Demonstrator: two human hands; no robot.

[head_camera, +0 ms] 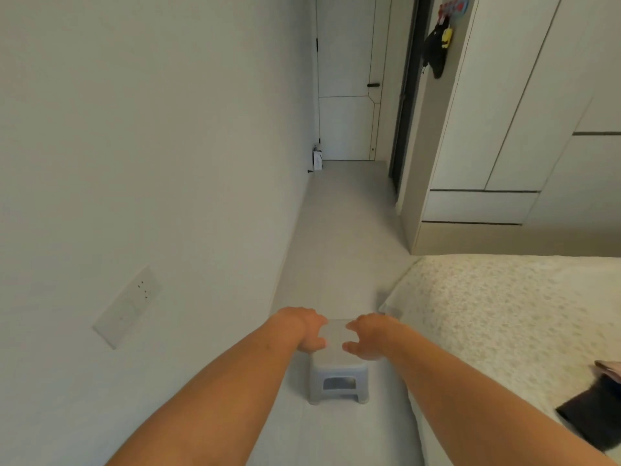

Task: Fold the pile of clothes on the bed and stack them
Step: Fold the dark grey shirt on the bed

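Beside the bed (504,304), left hand (307,331) and right hand (369,336) hover half-curled, empty, over a stool (337,381).

The stool (337,375) is sitting in the narrow floor strip, with the wall (134,163) close on its left and the bed (504,314) crowding its right. Beyond the stool, open floor is running to the door (346,79).

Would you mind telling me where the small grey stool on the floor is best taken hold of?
Grip the stool by the left and right edges of its flat seat, coming from above with one hand per side. It stands upright beside the bed, the seat top is clear, and both edges look free.
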